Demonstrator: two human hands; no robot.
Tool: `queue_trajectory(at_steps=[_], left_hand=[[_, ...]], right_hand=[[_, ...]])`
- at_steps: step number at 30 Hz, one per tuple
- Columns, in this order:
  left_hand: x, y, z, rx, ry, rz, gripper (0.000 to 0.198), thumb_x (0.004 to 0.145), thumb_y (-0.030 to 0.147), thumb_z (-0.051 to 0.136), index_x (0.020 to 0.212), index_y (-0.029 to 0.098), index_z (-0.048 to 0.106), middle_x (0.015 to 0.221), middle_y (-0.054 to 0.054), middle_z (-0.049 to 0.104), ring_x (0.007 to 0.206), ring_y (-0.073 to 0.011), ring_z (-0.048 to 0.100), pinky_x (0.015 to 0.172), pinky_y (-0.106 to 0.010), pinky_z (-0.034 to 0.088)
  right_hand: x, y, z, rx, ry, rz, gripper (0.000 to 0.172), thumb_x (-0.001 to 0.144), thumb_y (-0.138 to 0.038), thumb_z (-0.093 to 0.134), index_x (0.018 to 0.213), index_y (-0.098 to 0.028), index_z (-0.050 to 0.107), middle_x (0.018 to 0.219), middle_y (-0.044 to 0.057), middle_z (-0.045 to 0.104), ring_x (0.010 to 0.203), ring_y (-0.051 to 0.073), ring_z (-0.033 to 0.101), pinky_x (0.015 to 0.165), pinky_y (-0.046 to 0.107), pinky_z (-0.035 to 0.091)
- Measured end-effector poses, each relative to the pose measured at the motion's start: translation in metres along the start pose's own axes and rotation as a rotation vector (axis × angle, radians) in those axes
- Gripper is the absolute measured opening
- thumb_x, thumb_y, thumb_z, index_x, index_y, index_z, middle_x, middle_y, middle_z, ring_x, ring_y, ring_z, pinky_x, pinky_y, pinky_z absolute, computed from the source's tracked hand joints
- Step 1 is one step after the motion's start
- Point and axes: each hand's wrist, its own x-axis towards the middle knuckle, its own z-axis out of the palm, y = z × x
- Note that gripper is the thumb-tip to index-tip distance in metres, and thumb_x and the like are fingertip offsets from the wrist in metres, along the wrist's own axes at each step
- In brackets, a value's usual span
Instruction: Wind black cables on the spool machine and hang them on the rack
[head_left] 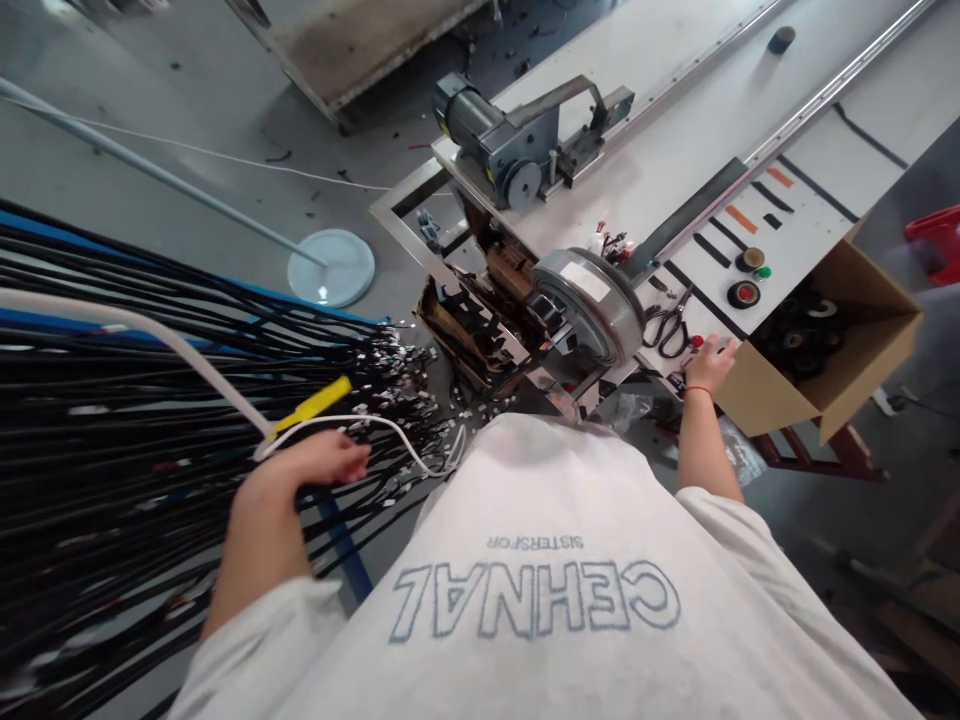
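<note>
My left hand [326, 460] hovers over a thick spread of black cables [150, 400] with small white connectors at their ends. Its fingers are curled in, and anything inside them is hidden. A white cord [375, 420] and a yellow tag [313, 402] lie close to the wrist. On the right, my right hand [711, 365] rests at the table's near edge, fingers extended beside a red button [697, 341]. Black-handled scissors [670, 328] lie just left of it. A round metal wheel [592, 305] stands at the table's end.
An open cardboard box [862, 345] holding dark rolls stands at the right. Tape rolls [743, 294] and black and orange strips lie on the white table [675, 120]. A motor unit [495, 140] is mounted at the far corner. A pole with a round base [331, 268] stands left.
</note>
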Motion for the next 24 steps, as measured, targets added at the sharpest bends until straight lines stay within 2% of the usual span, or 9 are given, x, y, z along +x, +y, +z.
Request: queue_trajectory(at_steps=[3, 5, 7, 9, 12, 15, 18, 21, 24], left_hand=[[-0.052, 0.007, 0.009, -0.122, -0.533, 0.036, 0.035, 0.065, 0.058, 0.066, 0.057, 0.024, 0.063, 0.041, 0.004, 0.057, 0.035, -0.0134, 0.048, 0.036, -0.022, 0.034], [-0.072, 0.034, 0.026, -0.295, -0.655, 0.247, 0.034, 0.068, 0.058, 0.065, 0.059, 0.025, 0.063, 0.04, 0.004, 0.051, 0.032, -0.0116, 0.04, 0.035, -0.023, 0.032], [-0.07, 0.074, 0.05, -0.538, -0.471, 0.507, 0.041, 0.071, 0.063, 0.059, 0.059, 0.024, 0.058, 0.044, 0.003, 0.051, 0.038, -0.0127, 0.044, 0.042, -0.026, 0.04], [-0.047, 0.116, 0.078, -0.661, -0.036, 0.622, 0.038, 0.085, 0.056, 0.045, 0.072, 0.023, 0.057, 0.067, -0.002, 0.063, 0.062, -0.017, 0.059, 0.065, -0.031, 0.052], [0.01, 0.157, 0.112, -0.312, 0.322, 0.681, 0.033, 0.085, 0.042, 0.051, 0.105, 0.018, 0.059, 0.118, -0.012, 0.063, 0.112, -0.0254, 0.056, 0.1, -0.039, 0.043], [0.065, 0.158, 0.133, -0.031, 0.252, 0.636, 0.042, 0.084, 0.036, 0.054, 0.118, 0.013, 0.054, 0.127, -0.018, 0.059, 0.118, -0.0288, 0.054, 0.103, -0.042, 0.04], [0.1, 0.132, 0.146, 0.108, 0.131, 0.544, 0.031, 0.086, 0.037, 0.05, 0.106, 0.014, 0.059, 0.107, -0.016, 0.068, 0.1, -0.0278, 0.063, 0.09, -0.039, 0.047], [0.112, 0.103, 0.154, 0.123, 0.123, 0.476, 0.029, 0.089, 0.04, 0.044, 0.088, 0.016, 0.06, 0.087, -0.012, 0.07, 0.084, -0.025, 0.065, 0.078, -0.034, 0.048], [0.109, 0.083, 0.156, 0.008, 0.221, 0.505, 0.032, 0.088, 0.044, 0.041, 0.088, 0.017, 0.058, 0.086, -0.01, 0.069, 0.082, -0.0233, 0.063, 0.076, -0.032, 0.047]], right_hand=[[0.001, 0.001, 0.001, -0.003, 0.011, -0.001, 0.065, 0.092, -0.057, 0.032, 0.141, -0.014, 0.039, 0.134, 0.02, 0.048, 0.124, 0.033, 0.047, 0.103, 0.049, 0.035], [0.001, 0.0, 0.0, -0.01, 0.017, 0.008, 0.065, 0.092, -0.057, 0.033, 0.141, -0.014, 0.039, 0.134, 0.02, 0.048, 0.124, 0.033, 0.047, 0.102, 0.049, 0.036], [0.0, -0.002, -0.001, -0.013, 0.019, 0.015, 0.064, 0.092, -0.056, 0.034, 0.141, -0.015, 0.039, 0.134, 0.02, 0.048, 0.124, 0.033, 0.047, 0.101, 0.049, 0.036], [-0.002, -0.003, -0.002, -0.006, 0.014, 0.019, 0.066, 0.091, -0.057, 0.038, 0.141, -0.015, 0.039, 0.133, 0.02, 0.049, 0.124, 0.033, 0.048, 0.102, 0.049, 0.037], [-0.004, -0.005, -0.003, 0.014, 0.01, 0.023, 0.074, 0.084, -0.059, 0.05, 0.141, -0.013, 0.039, 0.132, 0.021, 0.049, 0.123, 0.033, 0.048, 0.102, 0.048, 0.036], [-0.005, -0.006, -0.004, 0.04, 0.016, 0.013, 0.079, 0.08, -0.056, 0.059, 0.141, -0.01, 0.039, 0.133, 0.022, 0.048, 0.125, 0.034, 0.045, 0.104, 0.046, 0.035], [-0.006, -0.006, -0.003, 0.057, 0.021, 0.012, 0.079, 0.079, -0.056, 0.059, 0.141, -0.01, 0.039, 0.134, 0.022, 0.048, 0.125, 0.034, 0.045, 0.104, 0.046, 0.035], [-0.007, -0.006, -0.003, 0.057, 0.025, 0.025, 0.074, 0.084, -0.06, 0.05, 0.141, -0.013, 0.04, 0.134, 0.022, 0.047, 0.124, 0.034, 0.046, 0.104, 0.048, 0.035], [-0.006, -0.005, -0.003, 0.054, 0.02, 0.026, 0.072, 0.086, -0.059, 0.048, 0.14, -0.012, 0.041, 0.134, 0.022, 0.048, 0.124, 0.034, 0.047, 0.103, 0.047, 0.035]])
